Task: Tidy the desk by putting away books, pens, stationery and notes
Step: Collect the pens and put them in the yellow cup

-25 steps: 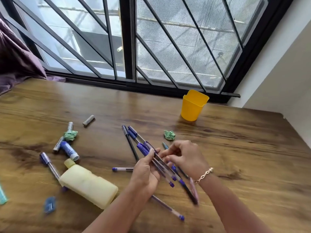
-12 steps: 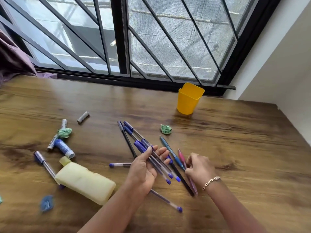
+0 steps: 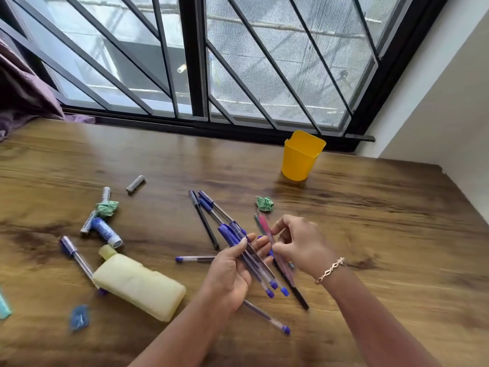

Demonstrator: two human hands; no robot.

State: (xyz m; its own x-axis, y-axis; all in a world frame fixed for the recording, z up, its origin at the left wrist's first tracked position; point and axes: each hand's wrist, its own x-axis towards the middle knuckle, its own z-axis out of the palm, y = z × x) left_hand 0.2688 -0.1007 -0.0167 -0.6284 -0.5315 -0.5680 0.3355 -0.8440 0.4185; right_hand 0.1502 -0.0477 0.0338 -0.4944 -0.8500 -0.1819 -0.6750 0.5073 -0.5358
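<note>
Pens (image 3: 246,250) across left palm (image 3: 230,274)

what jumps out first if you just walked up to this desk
The two hands at centre: the left hand holds a bundle of blue pens, while the right hand brings a pink pen to it. Next, the yellow cup upright by the window, behind the hands. On the left lies a pale yellow pouch among loose stationery.

I can read no text from here: the grey marker (image 3: 88,225) on the counter (image 3: 370,221) carries dark printing along its barrel, but it's too blurred to make out.
</note>
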